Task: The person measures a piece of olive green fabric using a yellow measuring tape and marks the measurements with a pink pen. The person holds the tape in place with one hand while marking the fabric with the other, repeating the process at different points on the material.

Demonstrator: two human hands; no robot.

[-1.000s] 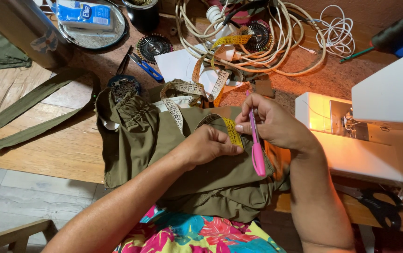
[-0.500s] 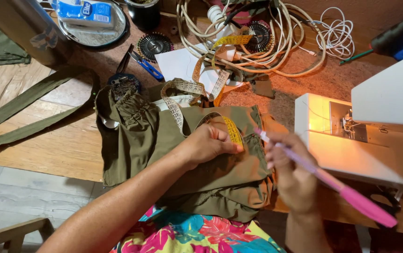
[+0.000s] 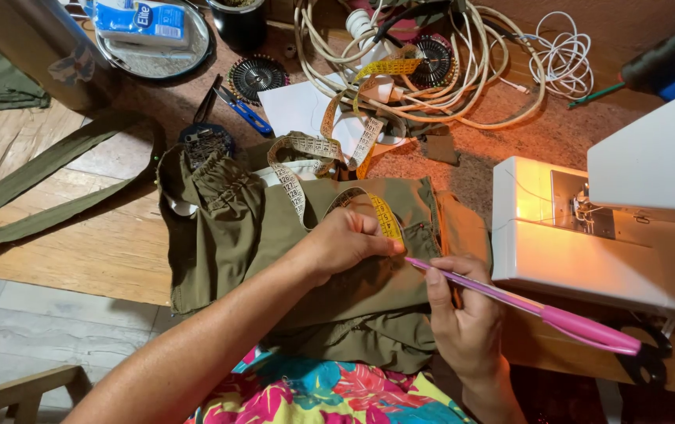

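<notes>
An olive green garment [image 3: 275, 243] lies folded on the wooden table in front of me. My left hand [image 3: 345, 239] presses a yellow measuring tape [image 3: 384, 220] flat against the cloth. My right hand [image 3: 463, 314] grips a pink pen [image 3: 541, 314], and the pen's tip touches the fabric right beside the tape and my left fingertips. The rest of the tape [image 3: 306, 149] loops away toward the back of the table.
A white sewing machine [image 3: 628, 220] with its lamp on stands at the right. Coiled cables [image 3: 432, 86], blue-handled scissors [image 3: 239, 110], a round pin wheel [image 3: 255, 74], white paper and a metal tray [image 3: 157, 55] crowd the back. Olive fabric strips [image 3: 47, 188] lie at the left.
My right hand swung the pen from upright to nearly flat and brought its tip to the cloth by the tape. My left hand stayed on the tape.
</notes>
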